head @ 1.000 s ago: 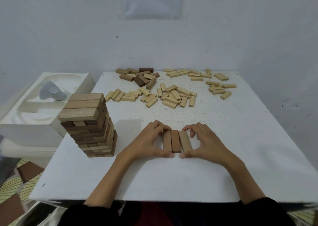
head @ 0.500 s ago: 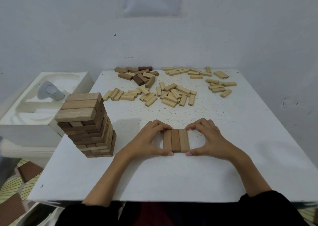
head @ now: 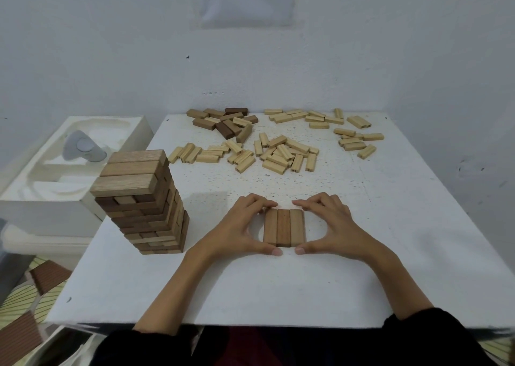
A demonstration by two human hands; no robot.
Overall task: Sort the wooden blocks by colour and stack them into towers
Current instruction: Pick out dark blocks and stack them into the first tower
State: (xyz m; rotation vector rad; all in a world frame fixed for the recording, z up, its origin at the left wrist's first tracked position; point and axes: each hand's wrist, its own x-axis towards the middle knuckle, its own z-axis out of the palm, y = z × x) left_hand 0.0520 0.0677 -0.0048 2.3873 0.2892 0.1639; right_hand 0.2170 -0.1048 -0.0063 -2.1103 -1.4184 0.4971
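Three mid-brown wooden blocks (head: 283, 227) lie flat side by side on the white table (head: 404, 240), right in front of me. My left hand (head: 237, 226) cups the row from the left, fingertips on its far end and thumb at its near end. My right hand (head: 334, 226) mirrors it on the right side. A tall tower of brown blocks (head: 142, 201) stands at the left. Loose pale blocks (head: 281, 153) lie scattered in the middle far part, and a small heap of darker brown blocks (head: 225, 123) sits at the far edge.
More pale blocks (head: 354, 139) lie at the far right, near the wall. A white foam box (head: 55, 187) with a grey object in it stands left of the table, close behind the tower. The table's near edge runs just above my sleeves.
The rightmost block of the row lay slanted a second ago; both hands have pressed it in, and the three blocks now lie parallel and flush. The tower has not moved.
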